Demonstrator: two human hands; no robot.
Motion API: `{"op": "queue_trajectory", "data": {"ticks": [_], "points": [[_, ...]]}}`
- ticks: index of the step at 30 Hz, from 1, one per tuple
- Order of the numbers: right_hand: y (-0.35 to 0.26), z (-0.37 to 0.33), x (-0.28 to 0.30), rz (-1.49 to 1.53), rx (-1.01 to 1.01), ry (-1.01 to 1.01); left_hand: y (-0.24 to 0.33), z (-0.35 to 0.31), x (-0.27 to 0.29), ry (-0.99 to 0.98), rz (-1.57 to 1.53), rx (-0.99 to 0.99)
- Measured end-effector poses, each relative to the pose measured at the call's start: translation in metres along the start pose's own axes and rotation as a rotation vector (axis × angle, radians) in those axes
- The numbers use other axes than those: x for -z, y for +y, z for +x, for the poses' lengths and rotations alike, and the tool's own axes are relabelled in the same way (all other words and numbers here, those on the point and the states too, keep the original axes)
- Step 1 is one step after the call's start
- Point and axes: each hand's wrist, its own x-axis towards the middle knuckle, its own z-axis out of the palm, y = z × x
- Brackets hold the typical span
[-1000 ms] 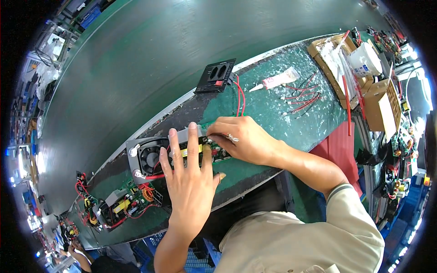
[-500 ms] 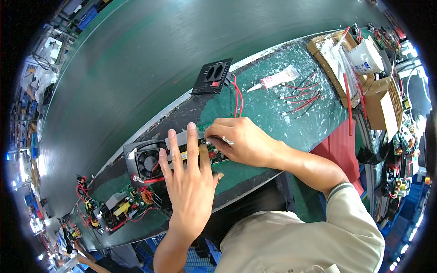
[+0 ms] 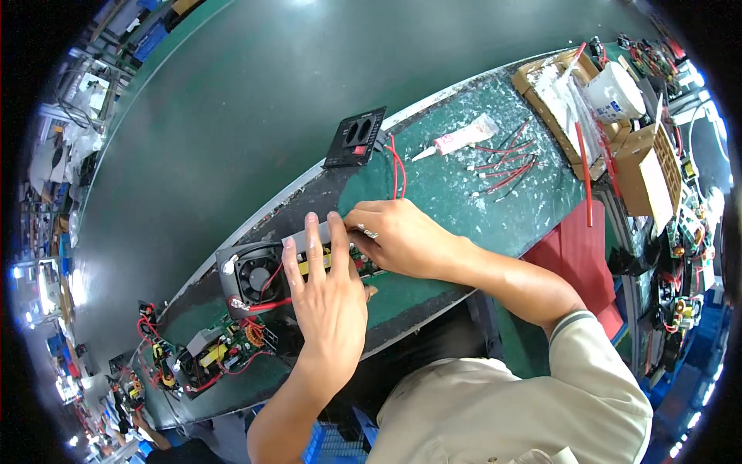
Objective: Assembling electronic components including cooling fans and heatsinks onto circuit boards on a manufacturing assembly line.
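Observation:
Over a circuit board assembly point(image 3: 297, 241) with a black cooling fan point(image 3: 253, 280) at its left end, my left hand point(image 3: 331, 313) lies with its fingers stretched out. Grey metal and a yellow part show around those fingers. My right hand point(image 3: 406, 238) is closed at the right part of the same assembly, its fingertips pinched down. Whatever they grip is hidden behind the fingers; silvery-white smears mark one of them. Red wires point(image 3: 402, 170) run from beside the right hand up to a black socket panel point(image 3: 359, 133) with a red switch, tilted at the bench's far edge.
A white tube with a nozzle point(image 3: 466, 136) and several loose thin wires point(image 3: 506, 166) lie farther right. Beyond stand a cardboard tray point(image 3: 550, 116), a white tub point(image 3: 616, 93) and a divided carton point(image 3: 641, 174). Another circuit board point(image 3: 212, 356) sits left. A green belt point(image 3: 255, 116) runs behind.
The view has shifted slightly. My left hand's fingers have drawn a little closer together over the assembly. The right hand stays pinched at the same part, and the socket panel leans slightly differently.

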Motion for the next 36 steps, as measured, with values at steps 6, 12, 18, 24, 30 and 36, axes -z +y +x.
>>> {"op": "queue_trajectory", "data": {"ticks": [6,12,18,24,30,36], "points": [[0.001,-0.001,-0.002,0.095,-0.054,0.074,-0.003,-0.001,0.012,0.012,-0.043,-0.048],[-0.040,-0.009,0.019,0.206,-0.146,0.216,-0.038,-0.008,0.025,0.303,-0.928,0.110],[-0.044,-0.031,0.032,0.261,-0.226,0.201,-0.015,0.015,0.010,0.268,-0.981,0.016],[-0.036,-0.038,0.045,0.269,-0.387,0.061,-0.018,0.017,0.010,0.294,-0.991,-0.015],[-0.042,-0.030,0.044,0.276,-0.245,0.152,-0.023,0.017,0.004,0.301,-1.163,0.003],[-0.046,-0.029,0.048,0.260,-0.235,0.091,-0.036,0.015,-0.013,0.303,-1.346,-0.037]]}}
